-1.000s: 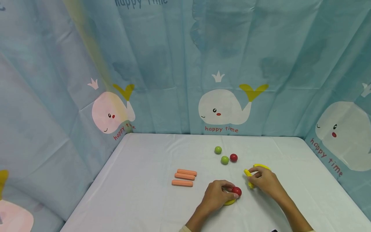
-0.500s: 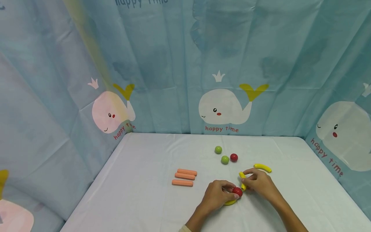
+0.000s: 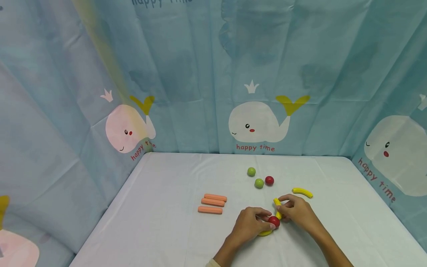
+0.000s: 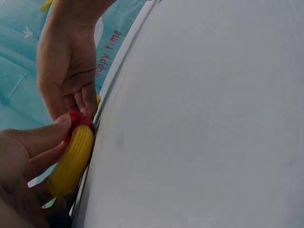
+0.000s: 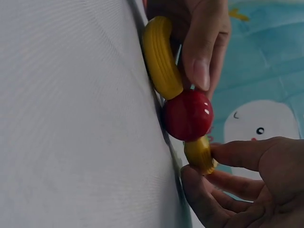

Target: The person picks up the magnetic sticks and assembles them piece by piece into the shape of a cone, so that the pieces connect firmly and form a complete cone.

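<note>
My left hand pinches a glossy red ball between thumb and fingers, low over the white table. A curved yellow rod meets that ball on the left-hand side; in the head view most of it lies under the hand. From the other side, my right hand pinches a second curved yellow rod by thumb and fingertips. Its end touches the ball in the right wrist view, where the ball sits between both rods. Whether the pieces are fastened cannot be seen.
Behind the hands lie two green balls and another red ball. A loose yellow rod rests beyond the right hand. Three straight orange rods lie to the left. A whale-print curtain borders the white table.
My right hand has moved left with its yellow rod until the rod's end meets the red ball. The loose yellow rod behind is uncovered. My left hand has barely moved.
</note>
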Motion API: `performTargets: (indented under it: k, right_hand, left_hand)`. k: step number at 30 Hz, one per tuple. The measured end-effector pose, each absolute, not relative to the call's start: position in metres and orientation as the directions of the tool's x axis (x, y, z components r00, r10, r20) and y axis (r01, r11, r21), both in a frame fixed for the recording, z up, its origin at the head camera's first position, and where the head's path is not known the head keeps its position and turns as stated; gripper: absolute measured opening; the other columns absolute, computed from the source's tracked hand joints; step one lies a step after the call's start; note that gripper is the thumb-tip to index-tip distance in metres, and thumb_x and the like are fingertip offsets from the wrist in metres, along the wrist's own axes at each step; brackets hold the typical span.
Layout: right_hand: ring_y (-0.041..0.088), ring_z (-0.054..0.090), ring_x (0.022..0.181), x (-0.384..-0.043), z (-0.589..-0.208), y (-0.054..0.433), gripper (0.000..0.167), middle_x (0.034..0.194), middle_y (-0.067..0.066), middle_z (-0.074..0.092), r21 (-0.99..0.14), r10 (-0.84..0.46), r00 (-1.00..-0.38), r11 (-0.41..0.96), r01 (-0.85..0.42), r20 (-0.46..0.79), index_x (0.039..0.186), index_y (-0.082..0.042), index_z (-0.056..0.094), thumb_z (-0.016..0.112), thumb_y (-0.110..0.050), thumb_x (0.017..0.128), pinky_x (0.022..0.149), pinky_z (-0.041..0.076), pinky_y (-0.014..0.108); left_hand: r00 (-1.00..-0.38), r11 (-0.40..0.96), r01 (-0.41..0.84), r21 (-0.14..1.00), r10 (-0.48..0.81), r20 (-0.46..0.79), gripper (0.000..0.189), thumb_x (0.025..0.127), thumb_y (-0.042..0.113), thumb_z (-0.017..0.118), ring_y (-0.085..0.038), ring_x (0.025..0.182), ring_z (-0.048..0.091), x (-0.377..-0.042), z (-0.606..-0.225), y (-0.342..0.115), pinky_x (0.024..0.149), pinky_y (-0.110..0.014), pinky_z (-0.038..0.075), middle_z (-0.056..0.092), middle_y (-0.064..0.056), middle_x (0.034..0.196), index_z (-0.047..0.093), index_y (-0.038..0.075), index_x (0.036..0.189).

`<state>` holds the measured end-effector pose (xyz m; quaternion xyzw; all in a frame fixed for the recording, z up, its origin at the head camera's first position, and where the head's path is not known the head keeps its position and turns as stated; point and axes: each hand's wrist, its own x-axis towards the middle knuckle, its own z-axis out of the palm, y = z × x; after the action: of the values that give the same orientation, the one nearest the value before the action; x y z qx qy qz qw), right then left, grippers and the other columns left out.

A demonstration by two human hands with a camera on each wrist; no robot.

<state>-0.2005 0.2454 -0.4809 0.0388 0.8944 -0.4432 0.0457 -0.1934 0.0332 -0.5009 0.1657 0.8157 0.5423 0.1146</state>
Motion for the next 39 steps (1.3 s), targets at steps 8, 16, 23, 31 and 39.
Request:
performTargets:
  k: [8,16,23,31,39]
  right_hand:
    - [0.019,0.069,0.071,-0.199,-0.48,0.246,0.039,0.088,0.005,0.073,-0.788,0.025,-0.991,0.603,0.12,-0.131,0.126,0.006,0.067,0.079,-0.016,0.096,0.069,0.062,0.031]
    - [0.018,0.065,0.067,-0.197,-0.477,0.244,0.05,0.085,0.004,0.07,-0.729,0.036,-0.986,0.669,0.144,-0.162,0.129,0.002,0.067,0.081,-0.03,0.094,0.066,0.056,0.034]
    - [0.018,0.063,0.067,-0.198,-0.478,0.24,0.05,0.082,0.003,0.069,-0.73,0.026,-0.988,0.671,0.129,-0.151,0.13,0.003,0.067,0.084,-0.024,0.091,0.065,0.054,0.032]
    - [0.017,0.065,0.079,-0.201,-0.479,0.239,0.037,0.093,0.004,0.075,-0.721,0.048,-0.991,0.682,0.124,-0.125,0.119,0.002,0.075,0.083,-0.02,0.091,0.071,0.056,0.031]
    - [0.019,0.067,0.093,-0.205,-0.48,0.236,0.022,0.105,0.005,0.079,-0.728,0.038,-0.996,0.68,0.087,-0.083,0.111,-0.006,0.081,0.08,-0.017,0.093,0.085,0.059,0.038]
  left_hand:
    - [-0.834,0.363,0.173,0.915,0.549,-0.06,0.036,0.082,0.015,0.093,0.001,0.08,0.063,-0.204,-0.495,0.009,0.075,-0.018,0.053,0.076,0.011,0.093,0.081,0.013,0.116]
    - [-0.809,0.462,0.206,0.863,0.577,-0.115,0.02,0.081,0.007,0.092,-0.002,0.074,0.062,-0.21,-0.484,-0.019,0.071,-0.019,0.052,0.076,0.012,0.085,0.085,0.013,0.099]
    - [-0.788,0.453,0.254,0.854,0.61,-0.09,0.016,0.081,0.005,0.091,0.001,0.073,0.062,-0.208,-0.486,-0.017,0.071,-0.018,0.052,0.077,0.01,0.082,0.086,0.013,0.094]
    - [-0.755,0.436,0.287,0.853,0.651,-0.079,0.013,0.081,0.009,0.092,0.006,0.071,0.061,-0.2,-0.488,0.003,0.07,-0.015,0.05,0.075,0.015,0.076,0.086,0.014,0.091]
    - [-0.759,0.397,0.284,0.873,0.649,-0.048,0.018,0.08,0.008,0.093,0.008,0.068,0.062,-0.189,-0.494,0.023,0.068,-0.013,0.053,0.075,0.015,0.076,0.085,0.013,0.096]
